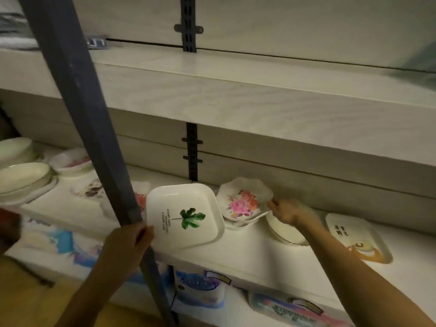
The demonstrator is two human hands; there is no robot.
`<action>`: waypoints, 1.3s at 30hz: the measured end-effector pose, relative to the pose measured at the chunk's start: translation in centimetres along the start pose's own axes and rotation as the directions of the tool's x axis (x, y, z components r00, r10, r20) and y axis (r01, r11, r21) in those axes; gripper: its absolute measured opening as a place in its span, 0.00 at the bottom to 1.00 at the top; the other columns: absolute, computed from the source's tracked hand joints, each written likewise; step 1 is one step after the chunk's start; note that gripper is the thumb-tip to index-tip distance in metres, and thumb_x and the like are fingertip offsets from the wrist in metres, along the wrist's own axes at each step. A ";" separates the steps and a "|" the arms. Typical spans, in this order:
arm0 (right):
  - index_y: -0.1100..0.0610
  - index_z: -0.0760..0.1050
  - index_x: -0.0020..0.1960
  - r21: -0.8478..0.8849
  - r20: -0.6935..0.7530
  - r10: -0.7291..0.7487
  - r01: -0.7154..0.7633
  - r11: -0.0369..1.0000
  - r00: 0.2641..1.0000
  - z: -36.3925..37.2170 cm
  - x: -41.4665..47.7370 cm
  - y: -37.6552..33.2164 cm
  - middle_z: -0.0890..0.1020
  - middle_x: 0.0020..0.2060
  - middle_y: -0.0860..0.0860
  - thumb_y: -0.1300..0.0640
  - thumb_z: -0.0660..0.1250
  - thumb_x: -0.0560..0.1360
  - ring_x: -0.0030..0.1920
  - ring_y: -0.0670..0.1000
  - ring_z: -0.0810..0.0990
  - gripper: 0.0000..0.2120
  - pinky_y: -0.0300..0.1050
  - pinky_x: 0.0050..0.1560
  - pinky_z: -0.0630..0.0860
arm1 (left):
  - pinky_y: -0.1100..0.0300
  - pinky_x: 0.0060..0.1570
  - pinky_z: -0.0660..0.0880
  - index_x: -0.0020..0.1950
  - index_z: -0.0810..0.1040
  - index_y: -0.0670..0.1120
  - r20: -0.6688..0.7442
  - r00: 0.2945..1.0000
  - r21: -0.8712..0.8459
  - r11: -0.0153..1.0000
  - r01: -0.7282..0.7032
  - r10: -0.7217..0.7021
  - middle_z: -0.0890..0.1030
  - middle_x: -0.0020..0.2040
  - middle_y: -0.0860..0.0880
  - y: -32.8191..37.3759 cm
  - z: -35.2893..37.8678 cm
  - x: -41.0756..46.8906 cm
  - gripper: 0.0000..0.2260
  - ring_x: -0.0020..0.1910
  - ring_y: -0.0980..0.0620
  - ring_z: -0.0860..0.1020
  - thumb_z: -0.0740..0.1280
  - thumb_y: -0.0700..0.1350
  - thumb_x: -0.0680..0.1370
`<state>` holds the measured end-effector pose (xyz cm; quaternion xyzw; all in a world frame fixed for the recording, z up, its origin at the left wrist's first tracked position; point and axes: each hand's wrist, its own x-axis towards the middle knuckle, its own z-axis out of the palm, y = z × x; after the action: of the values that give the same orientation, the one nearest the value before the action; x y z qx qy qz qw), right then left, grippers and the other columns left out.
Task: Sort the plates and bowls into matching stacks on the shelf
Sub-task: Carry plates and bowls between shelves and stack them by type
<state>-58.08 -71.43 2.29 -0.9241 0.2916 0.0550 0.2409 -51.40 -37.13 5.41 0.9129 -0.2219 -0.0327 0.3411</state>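
The long white laminate shelf (259, 260) carries the crockery, with a dark blue-grey metal upright post (94, 138) crossing in front of its left part. The step in hand looks like pairing two patterned plates with their own kinds.

The square white plate with a green leaf print (184, 213) sits at the shelf's front edge, tilted toward the camera. Whether its far side rests on the shelf is unclear. Beside it to the right, the scalloped white plate with pink flowers (243, 199) is tipped up over some white rims (238, 225), probably its matching stack.

To do this well, I would lower the flowered plate flat and centred on those rims, and not let it slide onto the round plain white plate (285, 234) under the wrist. The square plate should then be carried clear of the post before it is set down.

The left hand (127, 244) is closed on the square plate's near left corner — thumb on top, fingers curled below. The right hand (287, 212) pinches the flowered plate's right rim, thumb (270, 204) on the edge.
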 end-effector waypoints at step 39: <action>0.49 0.73 0.57 -0.239 -0.265 0.181 -0.247 0.939 0.947 -7.8 -18.8 23.3 0.80 0.51 0.45 0.46 0.56 0.78 0.44 0.45 0.76 0.13 0.37 0.44 0.74 | 0.61 0.27 0.57 0.26 0.60 0.47 0.384 0.875 -0.074 0.954 -0.290 0.295 0.64 0.25 0.53 22.3 23.7 3.2 0.21 0.27 0.53 0.65 0.59 0.43 0.79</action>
<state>-87.09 -82.14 4.02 -0.9105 0.4076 0.0085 0.0690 -62.03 -67.86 1.79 0.8413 -0.4205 -0.1637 0.2976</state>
